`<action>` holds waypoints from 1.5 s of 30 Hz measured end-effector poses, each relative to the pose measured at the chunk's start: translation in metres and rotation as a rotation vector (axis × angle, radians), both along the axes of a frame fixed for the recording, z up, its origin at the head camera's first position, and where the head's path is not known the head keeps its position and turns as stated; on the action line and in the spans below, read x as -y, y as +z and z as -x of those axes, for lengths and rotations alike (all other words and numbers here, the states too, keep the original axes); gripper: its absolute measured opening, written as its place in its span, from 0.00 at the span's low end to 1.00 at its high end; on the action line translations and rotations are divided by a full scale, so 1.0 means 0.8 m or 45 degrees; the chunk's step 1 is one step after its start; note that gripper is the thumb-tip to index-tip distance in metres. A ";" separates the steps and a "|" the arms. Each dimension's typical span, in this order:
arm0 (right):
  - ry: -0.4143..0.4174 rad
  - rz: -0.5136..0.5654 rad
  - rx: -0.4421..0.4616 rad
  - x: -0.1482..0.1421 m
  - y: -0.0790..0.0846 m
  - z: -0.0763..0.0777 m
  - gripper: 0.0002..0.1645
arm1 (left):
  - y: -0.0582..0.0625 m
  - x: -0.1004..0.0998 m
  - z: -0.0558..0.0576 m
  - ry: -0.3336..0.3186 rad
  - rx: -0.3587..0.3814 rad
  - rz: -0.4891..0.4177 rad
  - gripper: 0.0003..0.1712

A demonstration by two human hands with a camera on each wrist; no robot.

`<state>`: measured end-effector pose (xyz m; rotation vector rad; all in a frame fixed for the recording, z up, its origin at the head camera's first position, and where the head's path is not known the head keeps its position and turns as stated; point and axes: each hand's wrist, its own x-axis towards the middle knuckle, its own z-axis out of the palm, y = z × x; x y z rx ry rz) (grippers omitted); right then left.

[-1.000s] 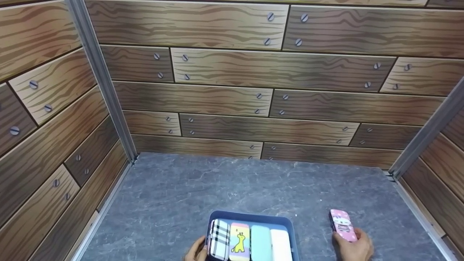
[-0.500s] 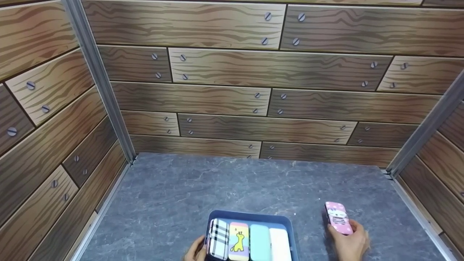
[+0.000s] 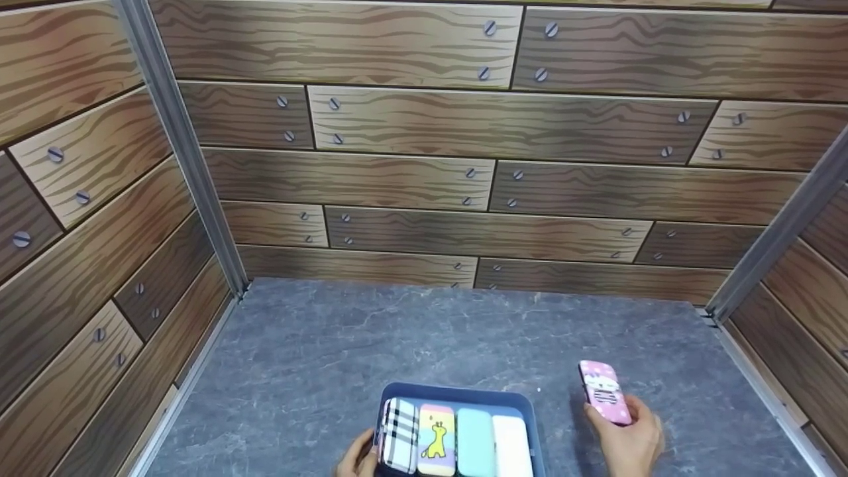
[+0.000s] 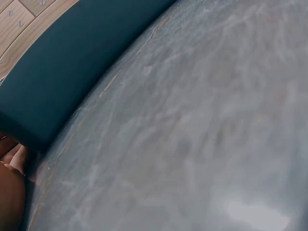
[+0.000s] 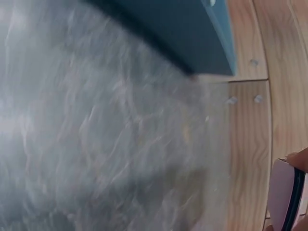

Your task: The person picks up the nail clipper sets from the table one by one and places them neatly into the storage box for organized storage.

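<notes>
My right hand (image 3: 629, 434) pinches a pink hard case (image 3: 605, 392) with a white cartoon print, held above the table to the right of a blue box. In the right wrist view, the pink case (image 5: 280, 190) shows a dark band along its side, between thumb and fingers. At the near edge stands the open blue box (image 3: 457, 394); my left hand (image 3: 358, 457) grips its left wall, partly cut off by the frame. Inside, side by side, lie a plaid case (image 3: 400, 434), a giraffe case (image 3: 437, 440), a turquoise case (image 3: 475, 442) and a white case (image 3: 512, 445).
The grey marbled tabletop (image 3: 371, 338) is enclosed by a wood-print back wall (image 3: 397, 179) and side walls. Metal corner posts stand at the left (image 3: 185, 146) and right (image 3: 775, 245).
My right hand has moved the pink case left and away from me, toward the blue box. The left hand and the box have stayed in place.
</notes>
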<state>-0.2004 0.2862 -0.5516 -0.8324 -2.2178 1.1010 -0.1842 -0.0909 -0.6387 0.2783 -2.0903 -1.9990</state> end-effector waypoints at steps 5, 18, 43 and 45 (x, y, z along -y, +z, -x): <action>-0.001 -0.020 -0.026 0.014 0.010 -0.006 0.42 | 0.003 0.000 0.001 -0.012 0.057 0.020 0.19; 0.005 -0.096 -0.102 0.047 0.027 -0.021 0.41 | -0.002 0.001 0.001 -0.012 -0.040 0.001 0.18; -0.019 -0.028 -0.037 0.113 0.005 -0.046 0.42 | 0.004 0.003 -0.001 -0.035 0.062 0.043 0.19; 0.001 -0.016 -0.035 0.116 0.002 -0.048 0.42 | 0.004 0.003 -0.001 -0.037 0.063 0.045 0.19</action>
